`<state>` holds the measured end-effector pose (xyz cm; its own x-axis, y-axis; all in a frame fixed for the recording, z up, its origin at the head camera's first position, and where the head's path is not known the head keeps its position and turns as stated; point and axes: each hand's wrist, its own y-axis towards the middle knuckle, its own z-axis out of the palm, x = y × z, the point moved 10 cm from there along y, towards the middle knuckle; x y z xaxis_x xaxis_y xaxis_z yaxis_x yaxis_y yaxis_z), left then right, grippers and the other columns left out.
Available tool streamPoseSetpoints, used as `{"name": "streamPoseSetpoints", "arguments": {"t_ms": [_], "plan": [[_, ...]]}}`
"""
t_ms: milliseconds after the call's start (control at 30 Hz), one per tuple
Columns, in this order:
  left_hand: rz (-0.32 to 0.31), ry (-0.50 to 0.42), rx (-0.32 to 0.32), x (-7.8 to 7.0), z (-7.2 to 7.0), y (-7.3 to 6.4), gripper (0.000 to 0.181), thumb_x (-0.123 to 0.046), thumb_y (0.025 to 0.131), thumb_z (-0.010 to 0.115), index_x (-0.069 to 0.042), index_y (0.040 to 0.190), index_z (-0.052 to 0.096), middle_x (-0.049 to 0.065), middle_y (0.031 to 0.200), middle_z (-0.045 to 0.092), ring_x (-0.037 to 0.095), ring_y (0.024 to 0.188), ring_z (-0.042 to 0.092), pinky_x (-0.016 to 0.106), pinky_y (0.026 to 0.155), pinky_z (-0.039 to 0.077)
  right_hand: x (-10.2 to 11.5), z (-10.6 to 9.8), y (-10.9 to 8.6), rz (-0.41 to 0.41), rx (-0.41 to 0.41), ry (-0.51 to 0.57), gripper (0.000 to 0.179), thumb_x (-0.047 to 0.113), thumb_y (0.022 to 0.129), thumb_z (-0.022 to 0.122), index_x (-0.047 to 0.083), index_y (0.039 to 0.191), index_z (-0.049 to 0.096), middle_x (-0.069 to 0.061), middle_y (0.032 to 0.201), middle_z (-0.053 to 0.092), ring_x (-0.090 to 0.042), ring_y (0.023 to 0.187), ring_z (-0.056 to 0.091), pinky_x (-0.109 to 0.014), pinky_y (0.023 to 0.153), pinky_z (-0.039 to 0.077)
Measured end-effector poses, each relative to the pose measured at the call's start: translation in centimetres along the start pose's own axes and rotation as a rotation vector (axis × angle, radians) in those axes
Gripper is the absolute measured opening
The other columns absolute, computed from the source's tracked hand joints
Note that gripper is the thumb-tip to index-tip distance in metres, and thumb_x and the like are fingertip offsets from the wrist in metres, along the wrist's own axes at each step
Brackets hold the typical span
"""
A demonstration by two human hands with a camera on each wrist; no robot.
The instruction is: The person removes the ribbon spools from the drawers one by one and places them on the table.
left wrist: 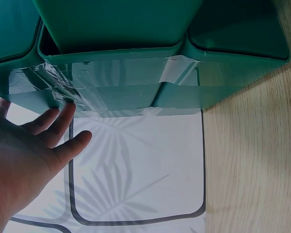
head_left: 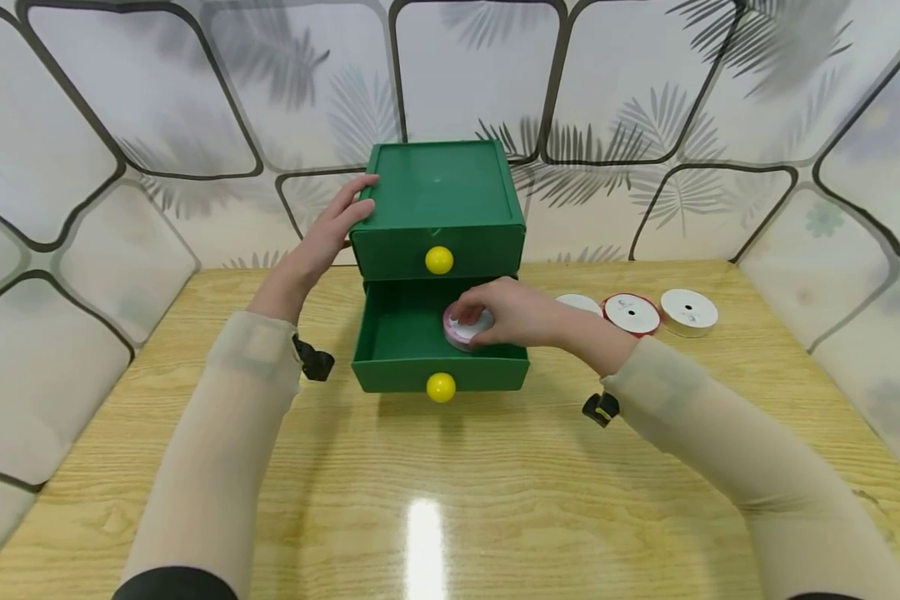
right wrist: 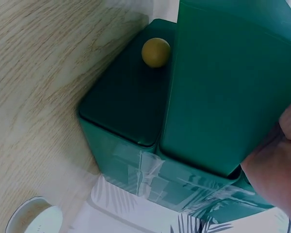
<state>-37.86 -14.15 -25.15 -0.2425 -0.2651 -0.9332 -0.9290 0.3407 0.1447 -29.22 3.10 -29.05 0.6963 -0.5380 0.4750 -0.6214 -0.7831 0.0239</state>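
Observation:
A green drawer unit (head_left: 442, 185) has one drawer (head_left: 397, 333) pulled out below its top drawer, each with a yellow knob. Inside the open drawer, toward its right side, is a pink-edged ribbon spool (head_left: 461, 336) with a white face. My right hand (head_left: 516, 312) reaches in over the drawer's right wall and pinches this spool between thumb and fingers. In the right wrist view the right hand (right wrist: 279, 165) shows only at the edge, and the spool is hidden. My left hand (head_left: 328, 227) steadies the unit's left side, fingers extended against its taped side wall (left wrist: 121, 92).
To the right of the unit a white spool (head_left: 579, 302), partly hidden by my forearm, a red-edged spool (head_left: 632, 314) and another white spool (head_left: 688, 310) lie on the wooden table (head_left: 330, 500). Leaf-patterned panels (head_left: 472, 75) stand behind. A closed lower drawer (right wrist: 126, 92) sits under the open one.

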Motion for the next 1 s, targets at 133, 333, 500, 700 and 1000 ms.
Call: {"name": "streamPoseSetpoints", "arguments": {"t_ms": [133, 333, 500, 700, 1000], "plan": [[-0.003, 0.003, 0.002, 0.0, 0.0, 0.1, 0.058, -0.040, 0.102, 0.039, -0.024, 0.156, 0.021, 0.001, 0.162, 0.003, 0.023, 0.147, 0.005, 0.062, 0.109, 0.014, 0.5, 0.3, 0.4, -0.015, 0.003, -0.007, 0.036, 0.011, 0.084, 0.078, 0.004, 0.118, 0.067, -0.003, 0.110, 0.066, -0.018, 0.100, 0.059, -0.033, 0.089, 0.048], [0.000, 0.011, -0.001, 0.0, 0.0, 0.0, 0.058, -0.040, 0.102, 0.039, -0.025, 0.156, 0.021, 0.001, 0.162, 0.003, 0.021, 0.147, 0.003, 0.062, 0.109, 0.015, 1.8, 0.7, 1.1, -0.058, 0.007, -0.009, 0.035, 0.009, 0.083, 0.078, 0.003, 0.116, 0.067, -0.003, 0.107, 0.067, -0.017, 0.098, 0.060, -0.030, 0.088, 0.048], [0.003, 0.011, -0.003, 0.0, 0.0, 0.0, 0.058, -0.040, 0.102, 0.039, -0.024, 0.156, 0.021, 0.001, 0.162, 0.003, 0.020, 0.147, 0.002, 0.061, 0.110, 0.015, 2.1, 0.6, 1.1, -0.070, -0.006, 0.016, 0.035, 0.010, 0.083, 0.079, 0.004, 0.115, 0.067, -0.003, 0.107, 0.067, -0.017, 0.097, 0.060, -0.030, 0.086, 0.049], [-0.001, 0.007, -0.001, -0.1, 0.0, -0.1, 0.059, -0.040, 0.103, 0.039, -0.024, 0.156, 0.020, 0.000, 0.162, 0.002, 0.020, 0.147, 0.003, 0.061, 0.110, 0.015, 0.8, -0.3, 0.7, -0.025, -0.058, 0.034, 0.045, 0.019, 0.082, 0.081, 0.005, 0.122, 0.065, -0.005, 0.115, 0.064, -0.020, 0.100, 0.057, -0.038, 0.088, 0.047], [-0.002, 0.004, -0.002, 0.1, -0.1, 0.1, 0.059, -0.040, 0.102, 0.039, -0.025, 0.156, 0.021, 0.000, 0.162, 0.002, 0.020, 0.147, 0.003, 0.061, 0.110, 0.015, 0.1, 0.3, 1.1, 0.074, -0.004, -0.121, 0.065, 0.035, 0.082, 0.079, 0.006, 0.136, 0.055, -0.007, 0.129, 0.059, -0.021, 0.107, 0.056, -0.036, 0.092, 0.045]]}}
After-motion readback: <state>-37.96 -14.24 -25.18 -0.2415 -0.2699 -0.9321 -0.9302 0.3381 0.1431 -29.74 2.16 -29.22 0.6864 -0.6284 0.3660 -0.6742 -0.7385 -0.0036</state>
